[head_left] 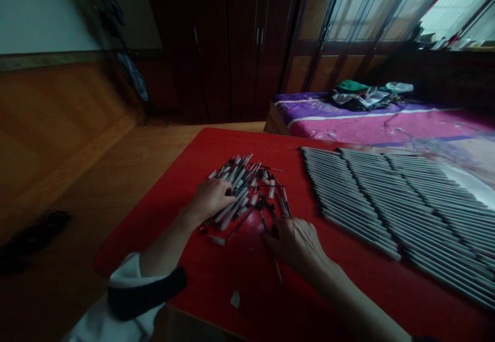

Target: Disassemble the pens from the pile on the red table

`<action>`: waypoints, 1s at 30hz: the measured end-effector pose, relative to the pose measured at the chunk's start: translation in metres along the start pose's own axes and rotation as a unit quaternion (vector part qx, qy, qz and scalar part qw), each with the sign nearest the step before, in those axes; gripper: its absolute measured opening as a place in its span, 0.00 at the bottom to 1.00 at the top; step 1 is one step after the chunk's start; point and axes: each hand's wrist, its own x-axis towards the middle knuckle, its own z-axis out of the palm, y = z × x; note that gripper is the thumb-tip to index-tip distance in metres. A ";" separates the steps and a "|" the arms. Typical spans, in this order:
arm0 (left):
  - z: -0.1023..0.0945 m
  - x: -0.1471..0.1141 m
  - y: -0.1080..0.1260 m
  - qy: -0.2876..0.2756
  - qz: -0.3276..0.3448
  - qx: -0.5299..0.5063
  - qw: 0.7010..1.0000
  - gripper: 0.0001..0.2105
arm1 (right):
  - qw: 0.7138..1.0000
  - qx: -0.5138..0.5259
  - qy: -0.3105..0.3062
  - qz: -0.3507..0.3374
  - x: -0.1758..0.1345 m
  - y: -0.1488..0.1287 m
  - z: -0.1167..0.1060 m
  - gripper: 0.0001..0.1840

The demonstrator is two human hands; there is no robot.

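A loose pile of thin dark rods and whitish, partly clear tubes lies on the red table. At the pile's left side rests my left hand, fingers curled in and thumb toward the tubes; whatever is between its fingertips is hidden. My right hand is closed just to the right of the pile's near end, with its fingertips pinched at a thin rod that sticks out below them toward me. Small black pieces lie among the rods ahead of that hand.
Long rows of slim grey rods with dark ends lie side by side on the table's right. A small pale scrap sits near the front edge. Beyond are a bed with a purple and pink cover and dark wardrobes.
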 end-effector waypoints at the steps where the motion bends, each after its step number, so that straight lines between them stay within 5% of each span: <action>1: 0.001 -0.001 0.001 -0.012 0.004 0.005 1.000 0.11 | 1.000 0.000 -0.007 0.005 0.000 0.000 -0.001 0.11; 7: 0.004 -0.003 0.005 -0.026 0.003 0.037 0.999 0.11 | 0.998 0.033 -0.029 0.052 0.003 0.004 0.000 0.10; 13: 0.012 -0.006 0.012 0.010 0.015 0.034 0.999 0.09 | 0.988 0.123 0.021 0.088 0.008 0.012 0.008 0.09; 16: 0.014 -0.004 0.014 0.045 0.001 -0.061 0.997 0.07 | 0.954 0.285 0.048 0.077 0.012 0.015 0.012 0.09; 18: 0.014 -0.002 0.017 0.048 -0.014 -0.212 0.976 0.05 | 0.901 0.428 0.039 0.068 0.014 0.014 0.013 0.09; 20: 0.016 0.000 0.021 0.028 -0.036 -0.418 0.907 0.06 | 0.835 0.546 0.023 0.071 0.014 0.011 0.014 0.09; 22: 0.019 0.003 0.024 0.008 -0.056 -0.603 0.796 0.09 | 0.782 0.619 0.019 0.073 0.014 0.008 0.014 0.12; 25: 0.025 0.006 0.024 0.017 -0.080 -0.751 0.655 0.11 | 0.744 0.664 0.035 0.062 0.011 0.005 0.014 0.19; 27: 0.029 0.008 0.023 0.034 -0.101 -0.791 0.602 0.10 | 0.738 0.671 0.040 0.059 0.010 0.005 0.016 0.20; 30: 0.032 0.011 0.020 0.059 -0.137 -0.814 0.561 0.08 | 0.736 0.673 0.042 0.063 0.010 0.006 0.020 0.18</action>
